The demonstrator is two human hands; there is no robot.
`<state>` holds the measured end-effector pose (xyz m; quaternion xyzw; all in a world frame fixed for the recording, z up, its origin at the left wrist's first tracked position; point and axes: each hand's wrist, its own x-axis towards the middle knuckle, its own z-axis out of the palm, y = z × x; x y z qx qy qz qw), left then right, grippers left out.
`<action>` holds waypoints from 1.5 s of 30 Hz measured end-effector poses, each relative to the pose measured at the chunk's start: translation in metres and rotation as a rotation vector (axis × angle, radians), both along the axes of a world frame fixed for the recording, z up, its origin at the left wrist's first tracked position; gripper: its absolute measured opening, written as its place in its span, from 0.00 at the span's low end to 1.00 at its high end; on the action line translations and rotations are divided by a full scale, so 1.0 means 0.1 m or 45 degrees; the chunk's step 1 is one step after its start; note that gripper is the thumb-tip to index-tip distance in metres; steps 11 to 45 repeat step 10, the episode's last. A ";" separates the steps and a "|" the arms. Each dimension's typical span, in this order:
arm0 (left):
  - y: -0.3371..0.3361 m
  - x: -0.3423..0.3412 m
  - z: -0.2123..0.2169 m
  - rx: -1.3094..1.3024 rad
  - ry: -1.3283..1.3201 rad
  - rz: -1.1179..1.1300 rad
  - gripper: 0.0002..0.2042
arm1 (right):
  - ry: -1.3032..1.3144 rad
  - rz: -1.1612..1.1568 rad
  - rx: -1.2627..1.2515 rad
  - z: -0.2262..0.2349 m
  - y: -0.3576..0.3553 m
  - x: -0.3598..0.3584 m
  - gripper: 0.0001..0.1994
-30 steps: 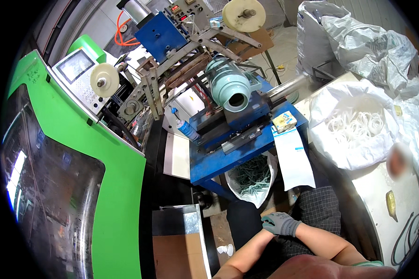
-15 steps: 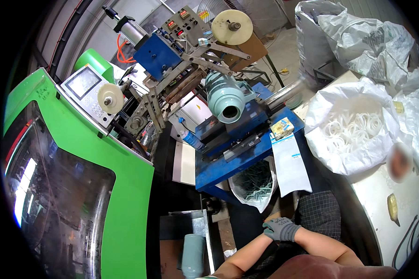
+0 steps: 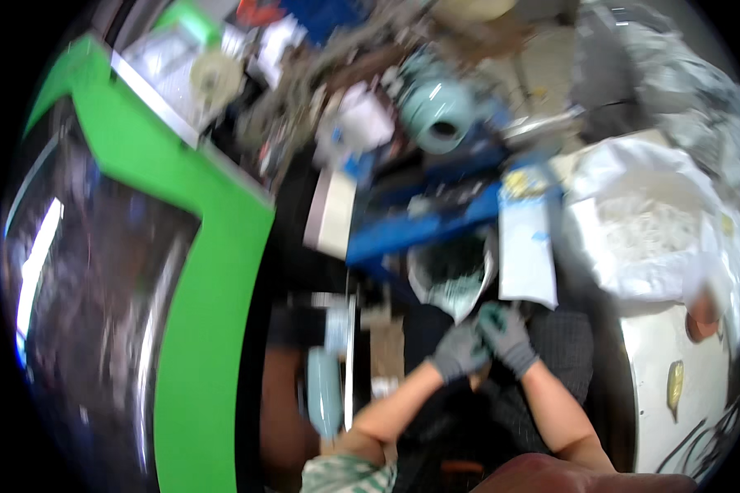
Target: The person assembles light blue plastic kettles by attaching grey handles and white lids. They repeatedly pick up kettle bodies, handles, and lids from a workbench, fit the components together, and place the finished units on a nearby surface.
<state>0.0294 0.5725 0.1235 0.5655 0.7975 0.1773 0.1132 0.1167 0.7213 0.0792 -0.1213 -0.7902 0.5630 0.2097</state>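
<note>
Both gloved hands, left hand (image 3: 460,353) and right hand (image 3: 508,335), met below the hanging bag (image 3: 450,275); blur hid their fingers' grip; the blue machine (image 3: 423,226) crowded above; a white sack (image 3: 649,226) sat right.

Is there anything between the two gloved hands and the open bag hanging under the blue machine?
Nothing visible. The left hand and right hand, both in grey gloves, meet just below the mouth of the bag. The picture is blurred, so small items cannot be ruled out.
</note>
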 end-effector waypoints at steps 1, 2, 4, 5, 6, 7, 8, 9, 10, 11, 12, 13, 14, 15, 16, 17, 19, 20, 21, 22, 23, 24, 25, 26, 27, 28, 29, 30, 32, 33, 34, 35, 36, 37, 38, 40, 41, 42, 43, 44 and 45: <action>-0.18 -0.03 0.28 0.250 0.002 0.082 0.22 | 0.051 -0.037 -0.348 0.08 -0.08 0.04 0.15; -0.43 -0.06 0.36 0.401 0.214 0.189 0.23 | 0.067 0.086 -0.423 0.14 -0.11 0.02 0.14; -0.79 -0.17 0.48 0.541 0.336 0.471 0.26 | -0.024 0.194 -0.552 0.01 -0.17 0.00 0.14; -0.99 -0.26 0.40 0.598 0.346 0.594 0.27 | -0.060 0.225 -0.549 0.02 -0.21 0.00 0.13; -1.23 -0.27 0.27 0.508 0.291 0.814 0.26 | -0.138 0.296 -0.585 0.10 -0.27 0.05 0.13; -1.41 -0.25 0.17 0.430 0.229 0.996 0.25 | -0.180 0.362 -0.517 0.10 -0.28 0.08 0.13; -1.65 -0.23 -0.08 0.424 0.168 1.185 0.26 | -0.252 0.435 -0.510 0.02 -0.28 0.11 0.14; -2.05 -0.17 -0.48 0.408 0.126 1.379 0.27 | -0.312 0.521 -0.515 -0.07 -0.35 0.13 0.14; -2.09 -0.18 -0.55 0.422 0.112 1.403 0.27 | -0.297 0.578 -0.403 -0.23 -0.31 0.12 0.18; -2.09 -0.18 -0.55 0.422 0.112 1.403 0.27 | -0.297 0.578 -0.403 -0.23 -0.31 0.12 0.18; -2.09 -0.18 -0.55 0.422 0.112 1.403 0.27 | -0.297 0.578 -0.403 -0.23 -0.31 0.12 0.18; -2.09 -0.18 -0.55 0.422 0.112 1.403 0.27 | -0.297 0.578 -0.403 -0.23 -0.31 0.12 0.18; -2.09 -0.18 -0.55 0.422 0.112 1.403 0.27 | -0.297 0.578 -0.403 -0.23 -0.31 0.12 0.18; -2.09 -0.18 -0.55 0.422 0.112 1.403 0.27 | -0.297 0.578 -0.403 -0.23 -0.31 0.12 0.18; -2.09 -0.18 -0.55 0.422 0.112 1.403 0.27 | -0.297 0.578 -0.403 -0.23 -0.31 0.12 0.18; -2.09 -0.18 -0.55 0.422 0.112 1.403 0.27 | -0.297 0.578 -0.403 -0.23 -0.31 0.12 0.18; -2.09 -0.18 -0.55 0.422 0.112 1.403 0.27 | -0.297 0.578 -0.403 -0.23 -0.31 0.12 0.18; -2.09 -0.18 -0.55 0.422 0.112 1.403 0.27 | -0.297 0.578 -0.403 -0.23 -0.31 0.12 0.18; -2.09 -0.18 -0.55 0.422 0.112 1.403 0.27 | -0.297 0.578 -0.403 -0.23 -0.31 0.12 0.18; -2.09 -0.18 -0.55 0.422 0.112 1.403 0.27 | -0.297 0.578 -0.403 -0.23 -0.31 0.12 0.18; -2.09 -0.18 -0.55 0.422 0.112 1.403 0.27 | -0.297 0.578 -0.403 -0.23 -0.31 0.12 0.18; -2.09 -0.18 -0.55 0.422 0.112 1.403 0.27 | -0.297 0.578 -0.403 -0.23 -0.31 0.12 0.18; -2.09 -0.18 -0.55 0.422 0.112 1.403 0.27 | -0.297 0.578 -0.403 -0.23 -0.31 0.12 0.18; -2.09 -0.18 -0.55 0.422 0.112 1.403 0.27 | -0.297 0.578 -0.403 -0.23 -0.31 0.12 0.18; -2.09 -0.18 -0.55 0.422 0.112 1.403 0.27 | -0.297 0.578 -0.403 -0.23 -0.31 0.12 0.18; -2.09 -0.18 -0.55 0.422 0.112 1.403 0.27 | -0.297 0.578 -0.403 -0.23 -0.31 0.12 0.18; -2.09 -0.18 -0.55 0.422 0.112 1.403 0.27 | -0.297 0.578 -0.403 -0.23 -0.31 0.12 0.18; -2.09 -0.18 -0.55 0.422 0.112 1.403 0.27 | -0.297 0.578 -0.403 -0.23 -0.31 0.12 0.18; -2.09 -0.18 -0.55 0.422 0.112 1.403 0.27 | -0.297 0.578 -0.403 -0.23 -0.31 0.12 0.18; -2.09 -0.18 -0.55 0.422 0.112 1.403 0.27 | -0.297 0.578 -0.403 -0.23 -0.31 0.12 0.18; -2.09 -0.18 -0.55 0.422 0.112 1.403 0.27 | -0.297 0.578 -0.403 -0.23 -0.31 0.12 0.18; -2.09 -0.18 -0.55 0.422 0.112 1.403 0.27 | -0.297 0.578 -0.403 -0.23 -0.31 0.12 0.18; -2.09 -0.18 -0.55 0.422 0.112 1.403 0.27 | -0.297 0.578 -0.403 -0.23 -0.31 0.12 0.18; -2.09 -0.18 -0.55 0.422 0.112 1.403 0.27 | -0.297 0.578 -0.403 -0.23 -0.31 0.12 0.18; -2.09 -0.18 -0.55 0.422 0.112 1.403 0.27 | -0.297 0.578 -0.403 -0.23 -0.31 0.12 0.18; -2.09 -0.18 -0.55 0.422 0.112 1.403 0.27 | -0.297 0.578 -0.403 -0.23 -0.31 0.12 0.18; -2.09 -0.18 -0.55 0.422 0.112 1.403 0.27 | -0.297 0.578 -0.403 -0.23 -0.31 0.12 0.18; -2.09 -0.18 -0.55 0.422 0.112 1.403 0.27 | -0.297 0.578 -0.403 -0.23 -0.31 0.12 0.18; -2.09 -0.18 -0.55 0.422 0.112 1.403 0.27 | -0.297 0.578 -0.403 -0.23 -0.31 0.12 0.18; -2.09 -0.18 -0.55 0.422 0.112 1.403 0.27 | -0.297 0.578 -0.403 -0.23 -0.31 0.12 0.18; -2.09 -0.18 -0.55 0.422 0.112 1.403 0.27 | -0.297 0.578 -0.403 -0.23 -0.31 0.12 0.18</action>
